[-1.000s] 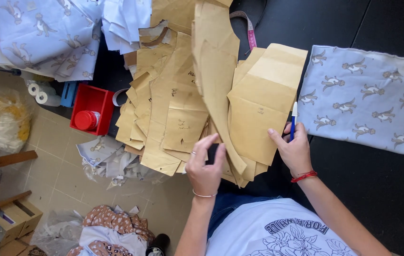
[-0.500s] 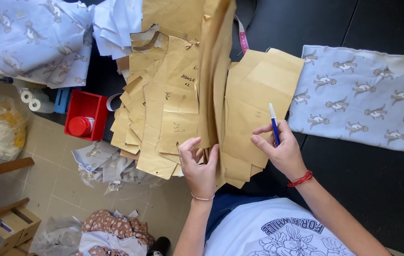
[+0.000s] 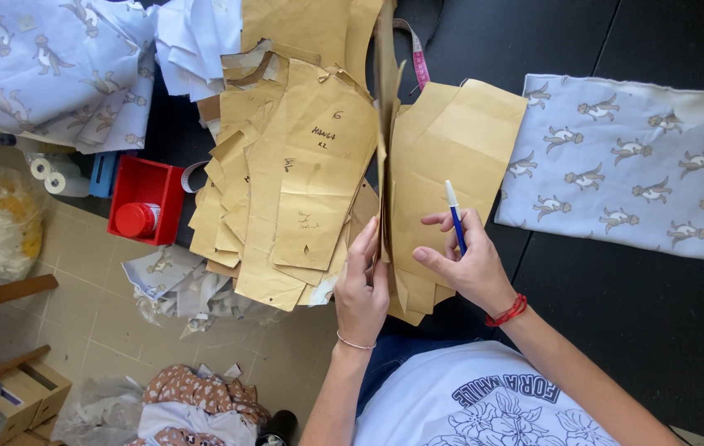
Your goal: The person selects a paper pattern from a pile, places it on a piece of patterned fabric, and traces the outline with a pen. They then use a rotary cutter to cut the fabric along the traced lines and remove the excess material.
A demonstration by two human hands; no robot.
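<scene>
A stack of brown paper pattern pieces [image 3: 302, 165] hangs over the edge of a black table [image 3: 616, 330]. My left hand [image 3: 362, 285] grips one upright paper piece [image 3: 385, 124] by its lower edge, holding it on end between two piles. My right hand [image 3: 467, 260] holds a blue pen [image 3: 455, 216] and rests on the right pile of brown paper [image 3: 451, 140]. A pale blue fabric piece [image 3: 632, 165] printed with small animals lies flat to the right of that pile.
More printed fabric [image 3: 46, 66] and white paper [image 3: 195, 41] lie at the top left. A red bin [image 3: 145, 198] with a red-capped jar, tape rolls [image 3: 50, 175], fabric scraps [image 3: 178, 285] and wooden crates [image 3: 13, 396] are on the tiled floor. A measuring tape [image 3: 418, 58] lies behind the patterns.
My left hand has lifted a pattern piece onto its edge, exposing the sheets on the left. My right hand shifted left onto the right pile and turned the pen upright.
</scene>
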